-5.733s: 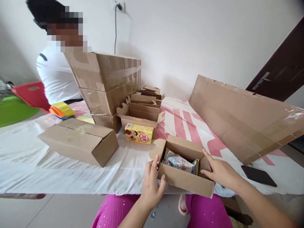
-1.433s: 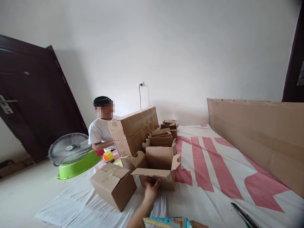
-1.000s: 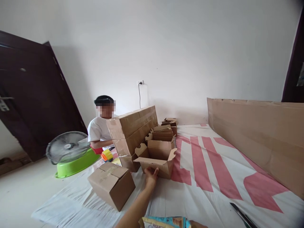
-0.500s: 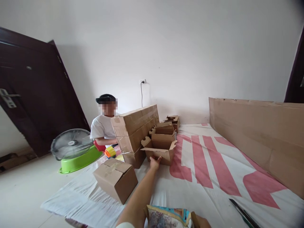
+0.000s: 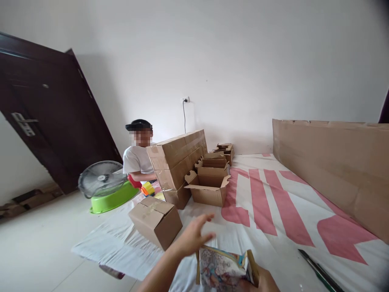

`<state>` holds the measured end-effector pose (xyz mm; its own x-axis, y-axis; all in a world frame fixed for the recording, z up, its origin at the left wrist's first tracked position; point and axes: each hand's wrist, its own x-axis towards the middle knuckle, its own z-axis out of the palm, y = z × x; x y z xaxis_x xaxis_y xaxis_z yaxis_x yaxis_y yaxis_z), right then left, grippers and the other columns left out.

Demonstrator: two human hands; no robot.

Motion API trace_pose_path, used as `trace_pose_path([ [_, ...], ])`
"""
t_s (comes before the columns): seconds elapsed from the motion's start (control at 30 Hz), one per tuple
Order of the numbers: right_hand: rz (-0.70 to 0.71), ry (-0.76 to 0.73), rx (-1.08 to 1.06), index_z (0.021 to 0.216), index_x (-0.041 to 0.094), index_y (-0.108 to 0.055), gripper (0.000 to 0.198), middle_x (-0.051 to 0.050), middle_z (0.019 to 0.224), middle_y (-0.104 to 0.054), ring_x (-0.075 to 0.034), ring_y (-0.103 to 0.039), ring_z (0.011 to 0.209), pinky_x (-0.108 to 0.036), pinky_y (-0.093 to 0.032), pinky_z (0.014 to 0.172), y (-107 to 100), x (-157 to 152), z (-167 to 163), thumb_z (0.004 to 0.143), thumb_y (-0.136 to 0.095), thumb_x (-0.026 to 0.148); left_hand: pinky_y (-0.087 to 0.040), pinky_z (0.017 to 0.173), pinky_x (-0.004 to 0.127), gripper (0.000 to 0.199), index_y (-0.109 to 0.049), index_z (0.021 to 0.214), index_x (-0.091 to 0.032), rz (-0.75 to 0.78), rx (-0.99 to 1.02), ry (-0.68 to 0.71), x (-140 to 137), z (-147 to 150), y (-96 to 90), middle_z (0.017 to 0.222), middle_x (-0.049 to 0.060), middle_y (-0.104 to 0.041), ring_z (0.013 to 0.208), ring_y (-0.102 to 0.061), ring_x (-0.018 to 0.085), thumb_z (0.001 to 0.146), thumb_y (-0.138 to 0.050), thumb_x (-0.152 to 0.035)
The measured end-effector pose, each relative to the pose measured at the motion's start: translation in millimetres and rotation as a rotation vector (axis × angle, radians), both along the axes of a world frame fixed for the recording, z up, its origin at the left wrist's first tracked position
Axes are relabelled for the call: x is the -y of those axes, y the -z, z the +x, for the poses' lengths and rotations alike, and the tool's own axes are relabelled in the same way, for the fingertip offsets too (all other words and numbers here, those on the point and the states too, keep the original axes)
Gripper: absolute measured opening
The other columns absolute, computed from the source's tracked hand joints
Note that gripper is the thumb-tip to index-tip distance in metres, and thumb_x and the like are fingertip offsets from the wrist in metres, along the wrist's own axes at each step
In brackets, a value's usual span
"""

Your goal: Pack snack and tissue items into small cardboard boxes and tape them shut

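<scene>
Head view: open carton (image 5: 209,195) just let go, pushed farther back beside the carton stack (image 5: 174,162). Left hand (image 5: 194,235) now off its front wall, fingers spread, by the near packet's upper edge, contact unclear. Right hand (image 5: 263,280) gripping the right end of the packet (image 5: 221,269), nearer than the open carton. By judgement, carton parked and left hand freed. Left of the open carton, nearer, a taped box (image 5: 152,221); right and nearer, a cutter knife (image 5: 319,269).

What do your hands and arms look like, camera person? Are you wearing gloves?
No gloves: the left hand and right hand are both bare. The left forearm shows no sleeve, watch or bracelet. The picture's edge cuts off the right arm.
</scene>
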<state>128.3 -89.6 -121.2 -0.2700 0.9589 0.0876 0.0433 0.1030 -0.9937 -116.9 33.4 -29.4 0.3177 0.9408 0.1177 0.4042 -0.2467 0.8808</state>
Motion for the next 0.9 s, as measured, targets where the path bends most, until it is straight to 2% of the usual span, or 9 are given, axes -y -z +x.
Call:
trace_pose_path([
  [0.07, 0.009, -0.014, 0.004, 0.117, 0.019, -0.065, 0.064, -0.005, 0.101, -0.071, -0.029, -0.063, 0.101, -0.032, -0.047, 0.090, 0, 0, -1, 0.071, -0.065, 0.064, -0.033, 0.110, 0.042, 0.070, -0.056, 0.129, -0.028, 0.179, -0.266, 0.214, 29, 11, 1.0, 0.134, 0.009, -0.058, 0.125, -0.051, 0.030, 0.066, -0.078, -0.047],
  [0.13, 0.023, -0.006, 0.033, 0.115, 0.020, -0.065, 0.062, -0.004, 0.098, -0.071, -0.028, -0.063, 0.096, -0.032, -0.048, 0.086, 6, -1, 0, 0.069, -0.067, 0.062, -0.030, 0.112, 0.048, 0.079, -0.053, 0.133, -0.030, 0.265, -0.505, 0.351, 49, 24, 6.7, 0.129, 0.009, -0.062, 0.121, -0.054, 0.033, 0.060, -0.082, -0.041],
  [0.27, 0.064, 0.027, 0.127, 0.117, 0.018, -0.063, 0.065, -0.005, 0.098, -0.070, -0.027, -0.063, 0.092, -0.030, -0.048, 0.082, 22, -3, 6, 0.067, -0.070, 0.059, -0.047, 0.089, 0.041, 0.031, -0.068, 0.097, -0.027, 0.280, -0.720, 0.400, 45, 38, 10.9, 0.079, 0.003, -0.071, 0.084, -0.068, 0.029, 0.067, -0.074, -0.026],
  [0.4, 0.040, 0.092, 0.183, 0.121, 0.016, -0.058, 0.060, -0.010, 0.100, -0.068, -0.020, -0.062, 0.078, -0.029, -0.050, 0.074, 39, -7, 12, 0.074, -0.065, 0.053, -0.044, 0.091, 0.038, 0.012, -0.066, 0.071, -0.023, 0.348, -0.802, 0.195, -5, 28, -11.7, 0.067, 0.002, -0.067, 0.079, -0.067, 0.026, 0.065, -0.069, -0.013],
  [0.5, 0.017, 0.149, 0.202, 0.118, 0.018, -0.059, 0.051, -0.009, 0.100, -0.067, -0.017, -0.060, 0.072, -0.029, -0.050, 0.071, 50, -9, 13, 0.076, -0.063, 0.047, -0.030, 0.107, 0.048, 0.025, -0.066, 0.097, -0.021, 0.394, -0.785, -0.028, -39, 22, -27.3, 0.100, 0.010, -0.069, 0.107, -0.060, 0.030, 0.077, -0.056, -0.010],
  [0.57, 0.012, 0.139, 0.213, 0.116, 0.018, -0.060, 0.046, -0.009, 0.100, -0.067, -0.017, -0.061, 0.075, -0.029, -0.049, 0.073, 52, -9, 13, 0.079, -0.060, 0.045, -0.018, 0.112, 0.054, 0.040, -0.056, 0.121, -0.019, 0.428, -0.768, -0.137, -45, 24, -25.1, 0.129, 0.015, -0.057, 0.127, -0.046, 0.032, 0.082, -0.051, -0.010],
  [0.67, 0.006, 0.093, 0.235, 0.108, 0.017, -0.063, 0.041, -0.008, 0.096, -0.068, -0.017, -0.062, 0.075, -0.029, -0.050, 0.071, 49, -8, 13, 0.080, -0.059, 0.046, -0.019, 0.114, 0.051, 0.050, -0.047, 0.132, -0.017, 0.458, -0.758, -0.157, -28, 37, 2.0, 0.144, 0.015, -0.043, 0.136, -0.035, 0.031, 0.083, -0.055, -0.017],
  [0.8, -0.010, 0.089, 0.238, 0.101, 0.018, -0.065, 0.040, -0.006, 0.089, -0.068, -0.016, -0.061, 0.071, -0.026, -0.049, 0.066, 43, -6, 12, 0.077, -0.061, 0.048, -0.028, 0.111, 0.050, 0.049, -0.050, 0.127, -0.020, 0.457, -0.716, -0.009, 13, 46, 59.8, 0.139, 0.013, -0.048, 0.132, -0.040, 0.031, 0.079, -0.062, -0.023],
  [0.9, -0.026, 0.086, 0.214, 0.100, 0.018, -0.067, 0.041, -0.007, 0.087, -0.069, -0.017, -0.061, 0.070, -0.027, -0.051, 0.065, 45, -5, 13, 0.076, -0.061, 0.051, -0.039, 0.106, 0.046, 0.046, -0.051, 0.124, -0.022, 0.550, -0.613, 0.116, 35, 29, 85.9, 0.135, 0.012, -0.051, 0.129, -0.044, 0.029, 0.079, -0.061, -0.021],
])
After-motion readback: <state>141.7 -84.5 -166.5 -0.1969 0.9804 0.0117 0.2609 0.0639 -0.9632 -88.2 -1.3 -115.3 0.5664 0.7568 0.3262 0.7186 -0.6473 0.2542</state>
